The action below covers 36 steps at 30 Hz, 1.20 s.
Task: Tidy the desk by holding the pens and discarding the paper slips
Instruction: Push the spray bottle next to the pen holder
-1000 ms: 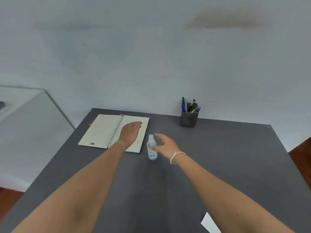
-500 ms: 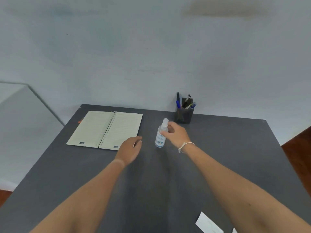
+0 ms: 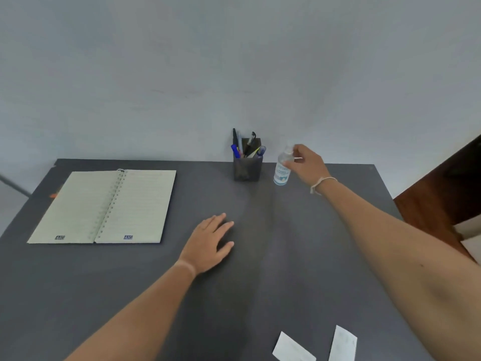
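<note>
Desk [image 3: 325, 256] surface, dark grey, fills your view, with an open spiral notebook [image 3: 104, 207] at far left. Your left hand [image 3: 208, 243] lies flat mid-desk, fingers loosely spread, holding nothing. Your right hand [image 3: 305, 164] is closed around a clear bottle [image 3: 282, 168] just right of the dark pen holder [image 3: 247, 168] by the wall. Pens [image 3: 246, 147] stand upright in it, mostly blue and black. Two white paper slips [image 3: 316, 346] lie at the near edge, cut off by the frame; the bottle's label is too blurred to read.
</note>
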Motion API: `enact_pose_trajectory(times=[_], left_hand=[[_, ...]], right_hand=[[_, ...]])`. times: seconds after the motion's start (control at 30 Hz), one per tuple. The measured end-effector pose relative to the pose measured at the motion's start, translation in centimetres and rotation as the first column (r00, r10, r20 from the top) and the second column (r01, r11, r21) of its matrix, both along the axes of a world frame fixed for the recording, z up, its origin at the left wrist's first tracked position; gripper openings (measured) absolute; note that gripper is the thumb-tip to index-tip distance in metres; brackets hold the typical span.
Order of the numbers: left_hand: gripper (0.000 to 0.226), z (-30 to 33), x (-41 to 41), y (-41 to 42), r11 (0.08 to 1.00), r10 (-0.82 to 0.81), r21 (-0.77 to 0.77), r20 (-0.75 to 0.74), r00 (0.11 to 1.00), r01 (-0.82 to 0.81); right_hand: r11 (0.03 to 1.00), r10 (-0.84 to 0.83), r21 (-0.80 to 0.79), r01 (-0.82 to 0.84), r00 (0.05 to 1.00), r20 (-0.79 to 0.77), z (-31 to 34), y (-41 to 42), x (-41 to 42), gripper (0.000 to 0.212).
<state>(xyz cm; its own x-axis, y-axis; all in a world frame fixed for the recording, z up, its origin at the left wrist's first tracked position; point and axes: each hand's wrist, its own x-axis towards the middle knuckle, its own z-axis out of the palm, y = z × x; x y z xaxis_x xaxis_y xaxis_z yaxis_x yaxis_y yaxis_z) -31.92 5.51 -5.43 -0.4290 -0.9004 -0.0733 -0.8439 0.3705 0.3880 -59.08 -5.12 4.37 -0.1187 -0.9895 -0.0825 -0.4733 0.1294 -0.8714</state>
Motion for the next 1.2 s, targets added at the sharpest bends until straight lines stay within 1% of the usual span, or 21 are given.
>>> enact_pose_trajectory(times=[0.17,0.37,0.5,0.67,0.83,0.97,1.1,1.2], left_hand=[[0.058,-1.7,-0.4,-0.6,1.0,-0.01,-0.007,0.042,0.999,0.01],[0.056,-2.3,-0.3,-0.5,0.996,0.008,-0.085,0.038,0.999,-0.005],[0.055,-2.4,-0.3,-0.5,0.995,0.009,-0.095,0.035,0.999,-0.005],[0.055,-2.5,-0.3,-0.5,0.996,0.014,-0.091,0.035,0.999,-0.01],[0.056,-2.6,-0.1,-0.6,0.996,0.007,-0.086,0.045,0.999,-0.003],[0.055,-2.7,-0.2,-0.6,0.996,0.007,-0.084,0.045,0.999,-0.003],[0.056,-2.7,-0.3,-0.6,0.998,0.009,-0.055,0.049,0.999,-0.007],[0.057,-2.4,-0.4,-0.6,1.0,0.016,-0.016,0.044,0.999,-0.015]], right_hand=[[1.0,0.011,0.01,-0.01,1.0,-0.022,-1.6,-2.3,0.1,0.034],[1.0,0.023,0.01,-0.022,1.0,-0.015,-2.9,-4.3,0.8,0.034],[1.0,0.018,0.018,-0.018,1.0,0.006,-3.7,-4.6,1.1,0.034],[1.0,0.003,0.019,-0.004,0.999,0.034,-4.1,-4.6,1.4,0.038],[0.999,0.027,0.024,-0.027,0.999,0.023,-4.2,-4.9,1.5,0.037],[0.998,0.039,0.04,-0.04,0.999,0.007,-4.4,-5.0,1.3,0.04],[0.999,0.008,0.036,-0.01,0.998,0.055,-4.2,-4.5,1.1,0.046],[0.999,-0.032,0.044,0.03,0.998,0.056,-3.7,-3.7,0.6,0.052]])
